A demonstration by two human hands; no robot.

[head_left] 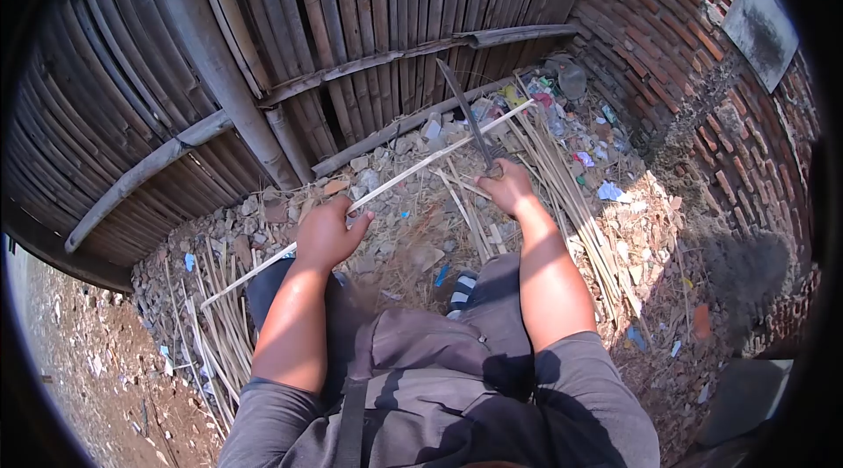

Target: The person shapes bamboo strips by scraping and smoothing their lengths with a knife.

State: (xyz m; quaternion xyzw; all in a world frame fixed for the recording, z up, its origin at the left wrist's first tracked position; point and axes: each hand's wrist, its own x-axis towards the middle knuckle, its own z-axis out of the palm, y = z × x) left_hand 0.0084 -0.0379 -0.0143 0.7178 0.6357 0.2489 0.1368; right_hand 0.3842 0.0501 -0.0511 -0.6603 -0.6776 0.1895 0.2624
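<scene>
My left hand (327,235) is closed around a long, thin, pale bamboo strip (413,171), its thumb lying apart from the fingers. The strip slants from low on the left, beside my left knee, up to the far right. In my right hand (508,189) is the handle of a machete (475,125), largely covered by the fingers. Its dark blade points up and away to the left. Blade and strip cross in the view; whether they touch I cannot tell.
Split bamboo strips (575,200) lie right of my right hand, with another pile (215,341) at lower left. Rubble and litter (562,108) cover the ground. A bamboo wall (378,11) stands ahead, a brick wall (650,38) at right.
</scene>
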